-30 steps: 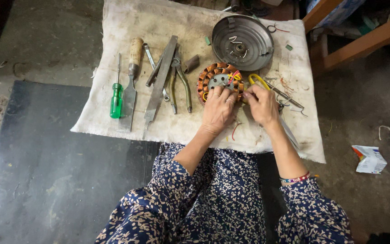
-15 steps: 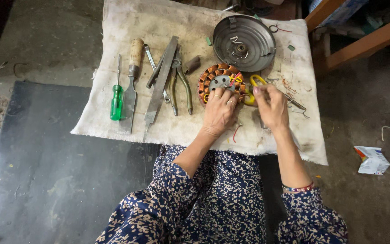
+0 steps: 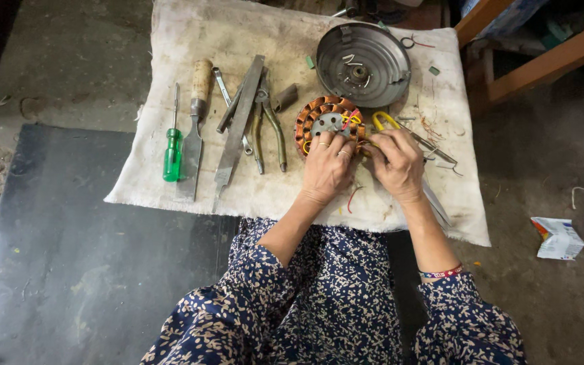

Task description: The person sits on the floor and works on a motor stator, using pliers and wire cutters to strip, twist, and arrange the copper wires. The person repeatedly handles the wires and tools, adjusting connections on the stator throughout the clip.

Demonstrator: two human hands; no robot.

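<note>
Two hands work on the round copper coil ring (image 3: 326, 122) just below the grey metal dish (image 3: 365, 64): the left hand (image 3: 327, 165) presses it flat while the right hand (image 3: 397, 165) pinches wires beside it, so pulling gently seems best.

A floor-level repair workshop — hand tools (image 3: 238, 125) laid on a dirty cloth (image 3: 184, 40) over bare concrete floor (image 3: 69, 61).

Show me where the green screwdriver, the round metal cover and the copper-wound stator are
green screwdriver (image 3: 172, 154), head view, on its green handle
round metal cover (image 3: 343, 64), head view, on its inner wall
copper-wound stator (image 3: 309, 115), head view, on its left windings
</note>
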